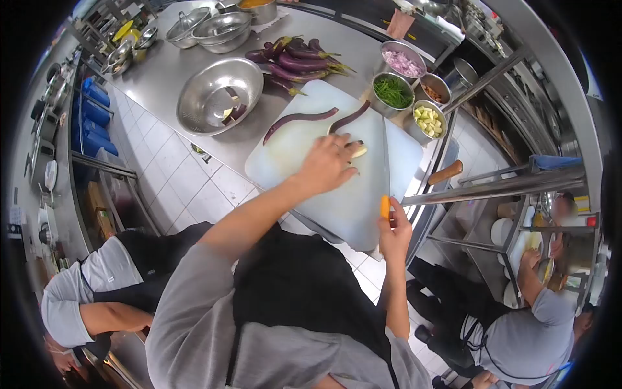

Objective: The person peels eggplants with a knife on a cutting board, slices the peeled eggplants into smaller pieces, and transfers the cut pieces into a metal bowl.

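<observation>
Eggplant (297, 121), long, curved and purple, lies on the white cutting board (311, 201) near the centre of the frame, with a second eggplant (352, 117) just right of it, its lower end running toward the left hand. A pale cut piece (358, 151) with dark skin lies on the board right beside the fingers of that hand.

The left hand (328, 163) is palm down at the middle of the frame, its grip spread, fingers apart and thumb held out to the right; whether the fingertips press on the eggplant, I cannot tell. The right hand (394, 232), lower and right of centre, has its grip closed around an orange handle (385, 207) at the lower right edge of the board. The blade is hard to make out.

Upper left of the board, a wide metal bowl (193, 97) holds a few cut chunks (237, 113). Whole eggplants (308, 63) are heaped at the upper middle of the frame on the metal tabletop (155, 81). At the upper right, four metal containers hold chopped pink-purple pieces (403, 63), cut greens (392, 91), something reddish brown (435, 93) and pale cubes (427, 121). Below them a wooden handle (446, 172) sticks out. People in grey sleeves show at the lower left (97, 279) and lower right (528, 337) of the frame
</observation>
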Tool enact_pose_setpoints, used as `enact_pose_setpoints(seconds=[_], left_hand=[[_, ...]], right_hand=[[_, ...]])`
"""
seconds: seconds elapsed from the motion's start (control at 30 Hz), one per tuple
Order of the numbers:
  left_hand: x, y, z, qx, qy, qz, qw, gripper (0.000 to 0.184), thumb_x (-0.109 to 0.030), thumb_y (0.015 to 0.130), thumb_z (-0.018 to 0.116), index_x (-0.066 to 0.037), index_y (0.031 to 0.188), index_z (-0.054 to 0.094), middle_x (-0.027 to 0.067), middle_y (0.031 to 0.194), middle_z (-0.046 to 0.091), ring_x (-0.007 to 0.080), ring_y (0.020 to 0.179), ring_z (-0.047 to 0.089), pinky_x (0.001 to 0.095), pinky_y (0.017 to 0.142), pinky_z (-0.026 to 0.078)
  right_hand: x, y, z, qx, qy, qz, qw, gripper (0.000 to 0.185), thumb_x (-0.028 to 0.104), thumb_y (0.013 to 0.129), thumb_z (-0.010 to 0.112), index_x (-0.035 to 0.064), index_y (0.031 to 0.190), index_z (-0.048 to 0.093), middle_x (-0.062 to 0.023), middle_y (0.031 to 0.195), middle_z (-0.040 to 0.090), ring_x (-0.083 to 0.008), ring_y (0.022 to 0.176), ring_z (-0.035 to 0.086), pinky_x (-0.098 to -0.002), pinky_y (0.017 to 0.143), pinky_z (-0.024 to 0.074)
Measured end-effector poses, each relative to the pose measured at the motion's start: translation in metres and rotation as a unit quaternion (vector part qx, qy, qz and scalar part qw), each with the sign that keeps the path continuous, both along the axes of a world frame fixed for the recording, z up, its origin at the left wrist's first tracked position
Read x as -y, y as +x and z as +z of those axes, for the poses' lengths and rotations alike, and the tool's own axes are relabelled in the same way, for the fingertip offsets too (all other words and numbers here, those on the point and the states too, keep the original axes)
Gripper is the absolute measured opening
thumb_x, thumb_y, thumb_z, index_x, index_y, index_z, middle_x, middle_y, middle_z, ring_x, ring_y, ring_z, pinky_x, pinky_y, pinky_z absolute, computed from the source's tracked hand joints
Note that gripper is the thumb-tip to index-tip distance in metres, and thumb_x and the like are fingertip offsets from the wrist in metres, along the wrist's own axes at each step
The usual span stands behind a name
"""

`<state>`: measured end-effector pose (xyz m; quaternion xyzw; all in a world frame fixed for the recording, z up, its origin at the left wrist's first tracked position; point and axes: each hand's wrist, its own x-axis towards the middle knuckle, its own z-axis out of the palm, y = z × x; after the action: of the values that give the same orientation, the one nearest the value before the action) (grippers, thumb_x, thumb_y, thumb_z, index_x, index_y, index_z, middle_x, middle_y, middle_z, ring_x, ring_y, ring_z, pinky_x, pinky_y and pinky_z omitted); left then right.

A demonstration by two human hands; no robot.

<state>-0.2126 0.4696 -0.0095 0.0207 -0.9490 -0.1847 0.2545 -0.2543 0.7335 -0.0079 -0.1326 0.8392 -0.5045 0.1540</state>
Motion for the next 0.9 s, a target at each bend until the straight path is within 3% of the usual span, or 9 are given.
enact_pose_setpoints(seconds=[0.07, 0.2, 0.3, 0.4, 0.5, 0.6, 0.7, 0.8, 0.9], left_hand=[[-0.011, -0.022, -0.029, 0.008, -0.011, -0.002, 1.0, 0.062, -0.034, 0.096, 0.067, -0.002, 0.148, 0.055, 0.0247, 0.147, 0.055, 0.0417, 0.136, 0.05, 0.0528, 0.114, 0.038], [-0.006, -0.034, -0.032, 0.102, -0.045, 0.055, 0.992, 0.068, -0.048, 0.104, 0.052, 0.0, 0.153, 0.048, 0.0225, 0.154, 0.051, 0.0458, 0.139, 0.047, 0.0566, 0.119, 0.033], [0.008, -0.014, -0.024, 0.138, -0.076, 0.077, 0.985, 0.07, -0.052, 0.104, 0.05, -0.005, 0.155, 0.047, 0.0208, 0.156, 0.05, 0.044, 0.141, 0.046, 0.0564, 0.12, 0.031], [0.013, -0.014, -0.036, 0.044, -0.065, 0.027, 0.997, 0.067, -0.05, 0.101, 0.056, -0.008, 0.153, 0.05, 0.0191, 0.151, 0.053, 0.0409, 0.139, 0.048, 0.0559, 0.118, 0.033], [0.007, -0.025, -0.039, 0.008, 0.014, -0.074, 0.997, 0.053, -0.043, 0.098, 0.062, -0.007, 0.137, 0.062, 0.0153, 0.136, 0.061, 0.0346, 0.132, 0.053, 0.0533, 0.115, 0.038], [0.005, -0.017, -0.038, 0.069, -0.004, -0.05, 0.996, 0.033, -0.028, 0.093, 0.068, -0.008, 0.118, 0.067, 0.0134, 0.118, 0.064, 0.032, 0.119, 0.058, 0.0505, 0.108, 0.043], [0.004, -0.008, -0.039, 0.022, -0.103, 0.025, 0.994, 0.02, -0.021, 0.089, 0.067, -0.009, 0.106, 0.068, 0.0095, 0.102, 0.064, 0.0274, 0.1, 0.064, 0.0468, 0.089, 0.054], [0.011, -0.011, -0.04, 0.006, -0.116, 0.011, 0.993, 0.017, -0.015, 0.087, 0.066, -0.008, 0.102, 0.07, 0.0087, 0.088, 0.064, 0.0258, 0.081, 0.069, 0.0432, 0.068, 0.059], [0.026, -0.024, -0.045, -0.007, -0.124, 0.027, 0.992, 0.015, -0.013, 0.085, 0.066, -0.006, 0.098, 0.071, 0.0092, 0.081, 0.065, 0.0278, 0.068, 0.069, 0.0423, 0.057, 0.058]], right_hand=[[-0.008, -0.004, -0.01, 0.055, -0.065, -0.001, 0.996, 0.057, -0.002, 0.087, 0.063, 0.0022, 0.144, 0.061, -0.01, 0.1, 0.072, -0.0115, 0.078, 0.064, -0.0284, 0.069, 0.0526], [-0.009, -0.002, 0.004, 0.137, -0.113, -0.036, 0.984, 0.056, -0.003, 0.089, 0.062, -0.0022, 0.145, 0.058, -0.0158, 0.111, 0.074, -0.017, 0.096, 0.068, -0.0292, 0.084, 0.0534], [-0.019, -0.005, -0.007, 0.113, -0.095, -0.012, 0.989, 0.057, -0.002, 0.09, 0.062, -0.0027, 0.147, 0.056, -0.016, 0.112, 0.073, -0.0176, 0.097, 0.069, -0.03, 0.085, 0.0535], [-0.018, -0.004, -0.008, 0.139, -0.123, -0.029, 0.982, 0.057, -0.002, 0.09, 0.064, -0.0017, 0.147, 0.057, -0.0144, 0.107, 0.073, -0.0168, 0.093, 0.068, -0.0297, 0.082, 0.0533], [-0.015, 0.0, 0.003, 0.161, -0.136, -0.036, 0.977, 0.056, -0.003, 0.091, 0.063, -0.0013, 0.147, 0.057, -0.0127, 0.104, 0.073, -0.0149, 0.087, 0.067, -0.0278, 0.076, 0.0523], [-0.015, -0.005, 0.004, 0.149, -0.122, -0.03, 0.981, 0.055, -0.003, 0.092, 0.062, -0.0015, 0.147, 0.057, -0.0107, 0.101, 0.072, -0.0122, 0.079, 0.065, -0.0253, 0.067, 0.05], [-0.016, -0.004, -0.006, 0.132, -0.139, -0.031, 0.981, 0.054, -0.003, 0.093, 0.062, -0.0011, 0.146, 0.057, -0.0084, 0.096, 0.07, -0.0101, 0.072, 0.062, -0.0242, 0.059, 0.0477], [-0.014, 0.0, 0.006, 0.137, -0.145, -0.037, 0.979, 0.054, -0.002, 0.093, 0.062, -0.0009, 0.146, 0.058, -0.0065, 0.092, 0.068, -0.0091, 0.068, 0.06, -0.0235, 0.055, 0.0463], [-0.01, 0.0, 0.01, 0.141, -0.136, -0.041, 0.98, 0.054, -0.001, 0.093, 0.063, -0.0005, 0.146, 0.057, -0.0058, 0.09, 0.067, -0.0088, 0.067, 0.059, -0.0234, 0.053, 0.0457]])
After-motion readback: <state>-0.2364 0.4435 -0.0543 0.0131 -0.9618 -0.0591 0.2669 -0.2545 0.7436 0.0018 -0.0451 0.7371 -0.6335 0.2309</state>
